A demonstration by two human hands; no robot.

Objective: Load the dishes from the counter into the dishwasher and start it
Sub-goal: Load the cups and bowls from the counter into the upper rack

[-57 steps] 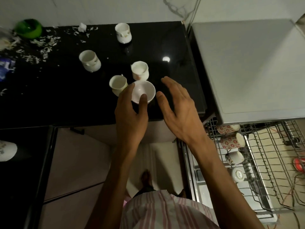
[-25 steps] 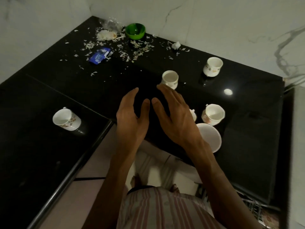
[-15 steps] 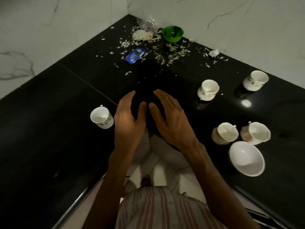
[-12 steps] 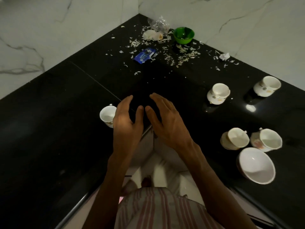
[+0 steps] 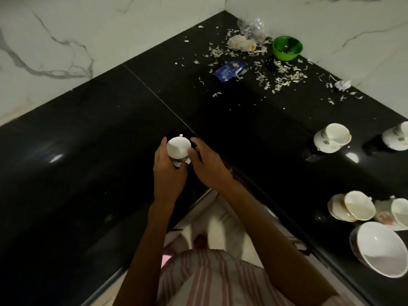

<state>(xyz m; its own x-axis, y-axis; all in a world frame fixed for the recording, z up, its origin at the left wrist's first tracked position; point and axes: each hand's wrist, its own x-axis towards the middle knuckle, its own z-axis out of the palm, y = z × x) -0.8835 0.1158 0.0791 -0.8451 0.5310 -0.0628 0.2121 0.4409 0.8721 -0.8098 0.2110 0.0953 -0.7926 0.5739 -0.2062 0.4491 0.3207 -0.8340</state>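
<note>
A white cup (image 5: 178, 148) with a floral print is held over the black counter (image 5: 88, 173), near the inner corner of its front edge. My left hand (image 5: 167, 175) grips it from the left and below. My right hand (image 5: 208, 167) curls its fingers against the cup's right side. More white cups stand to the right: one (image 5: 333, 138) mid-counter, one (image 5: 397, 138) at the frame edge, and a close pair, the left cup (image 5: 353, 206) and the right cup (image 5: 400, 214), nearer the front. A white bowl (image 5: 379, 248) lies tilted near the counter's front edge. The dishwasher is out of view.
A green bowl (image 5: 287, 47), a blue wrapper (image 5: 229, 72), a crumpled plastic bag (image 5: 251, 29) and several pale scraps (image 5: 280, 78) litter the far corner. Marble walls (image 5: 66, 40) bound the counter on two sides. The floor (image 5: 220, 224) shows below my arms.
My view has swung left from the dishwasher rack to the counter's corner. Both hands, empty before, have closed round the lone cup on the left counter section and it now sits between them.
</note>
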